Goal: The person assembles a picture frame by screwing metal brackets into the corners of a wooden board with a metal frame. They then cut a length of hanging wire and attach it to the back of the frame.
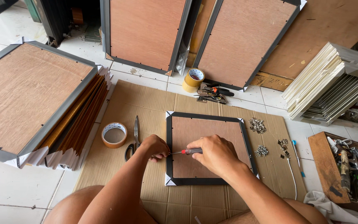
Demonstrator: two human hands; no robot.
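A small black picture frame [209, 118] lies face down on a cardboard sheet [146, 99], its brown backing board [206, 132] up. My right hand [212, 152] grips a red-handled screwdriver [189, 151] lying level, with its tip at the frame's left edge. My left hand [156, 147] rests with pinched fingers at that same edge, right by the tip. Whether anything sits under those fingers is hidden.
Scissors [136, 132] and a tape roll [114, 134] lie left of the frame. Small metal fittings [257, 125] and a pen [297, 151] lie to the right. A stack of frames [34, 95] sits left, a wooden tool tray [347, 170] right, more frames [241, 41] behind.
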